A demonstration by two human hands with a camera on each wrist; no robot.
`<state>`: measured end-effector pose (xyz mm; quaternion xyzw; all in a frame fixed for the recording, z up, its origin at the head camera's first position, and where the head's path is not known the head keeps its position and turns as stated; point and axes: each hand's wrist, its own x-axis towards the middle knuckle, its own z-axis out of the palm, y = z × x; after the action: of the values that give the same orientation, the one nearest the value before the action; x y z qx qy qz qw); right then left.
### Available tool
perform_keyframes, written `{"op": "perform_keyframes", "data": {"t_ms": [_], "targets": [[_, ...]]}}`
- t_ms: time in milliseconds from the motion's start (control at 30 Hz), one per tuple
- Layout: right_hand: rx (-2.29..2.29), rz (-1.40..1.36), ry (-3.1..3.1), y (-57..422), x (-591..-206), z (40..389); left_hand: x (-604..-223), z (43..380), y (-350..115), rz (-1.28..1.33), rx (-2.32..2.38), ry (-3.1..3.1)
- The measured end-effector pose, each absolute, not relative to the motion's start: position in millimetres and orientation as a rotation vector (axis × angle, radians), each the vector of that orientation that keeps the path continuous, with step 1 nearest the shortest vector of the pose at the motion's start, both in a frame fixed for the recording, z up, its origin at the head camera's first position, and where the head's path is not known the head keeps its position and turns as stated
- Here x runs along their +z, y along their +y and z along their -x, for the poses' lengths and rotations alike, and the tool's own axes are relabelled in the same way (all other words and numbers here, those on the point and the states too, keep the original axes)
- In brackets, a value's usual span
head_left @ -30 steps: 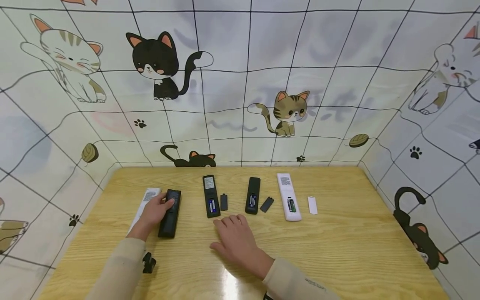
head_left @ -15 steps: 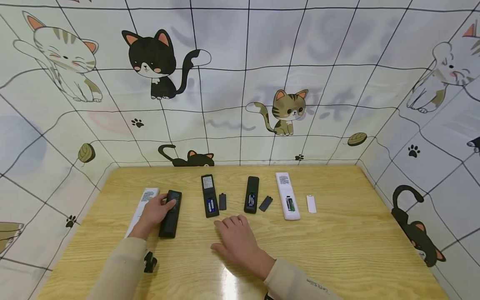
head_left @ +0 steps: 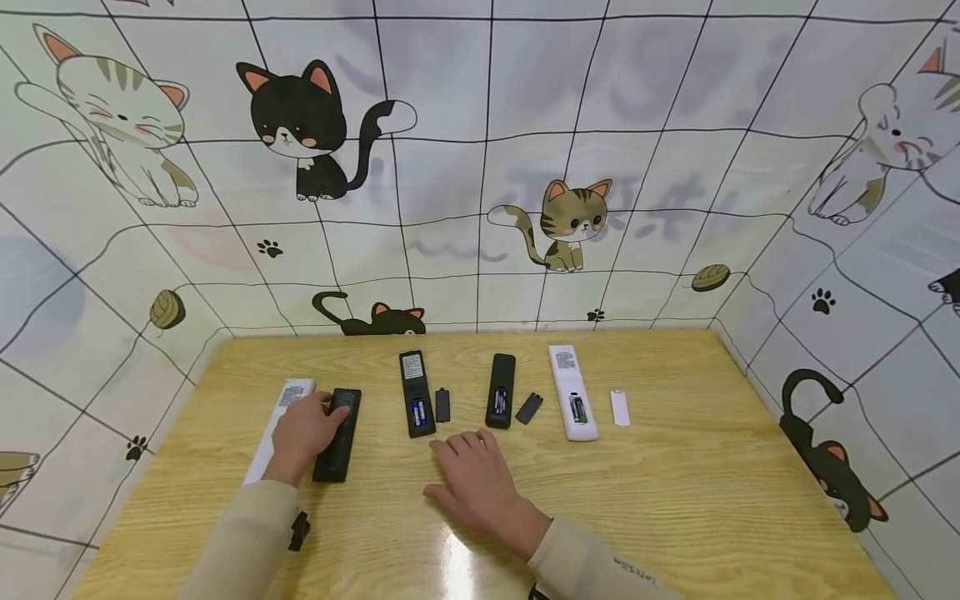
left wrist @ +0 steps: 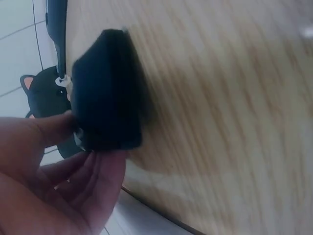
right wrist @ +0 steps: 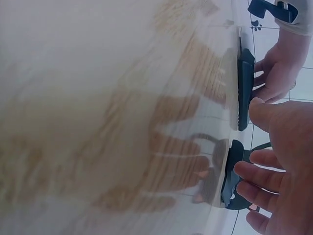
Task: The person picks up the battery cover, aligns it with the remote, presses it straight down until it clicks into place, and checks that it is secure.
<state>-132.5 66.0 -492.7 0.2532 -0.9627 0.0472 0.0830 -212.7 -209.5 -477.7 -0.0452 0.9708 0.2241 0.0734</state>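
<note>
At the left of the table, my left hand grips a black remote control near its far end. The left wrist view has this remote's near end towards the camera, with thumb and fingers on its sides. Partly hidden under that hand and wrist lies a white remote control. My right hand is at mid-table with fingers spread loosely, holding nothing. Just beyond its fingertips lies a black remote showing blue batteries, its battery cover alongside.
Further right lie another black remote with batteries showing, its cover, a white remote with batteries showing, and a white cover. A cat-patterned cloth walls the table at the back and sides.
The black remote in my left hand has shifted slightly nearer to me, along with the hand. My right hand stays in place. The head view has drifted slightly.
</note>
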Motion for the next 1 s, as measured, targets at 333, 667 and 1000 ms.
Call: {"op": "perform_keyframes", "data": {"t_ms": [333,667,1000], "targets": [[0.127,-0.741,-2.932,72,-487,136,-472,211,-204,0.228,0.594,2.937],[0.14,-0.706,-2.96,77,-488,140,-475,214,-206,0.239,0.619,2.953],[0.114,-0.68,-2.919,87,-483,155,-465,224,-194,0.179,0.729,3.05]]}}
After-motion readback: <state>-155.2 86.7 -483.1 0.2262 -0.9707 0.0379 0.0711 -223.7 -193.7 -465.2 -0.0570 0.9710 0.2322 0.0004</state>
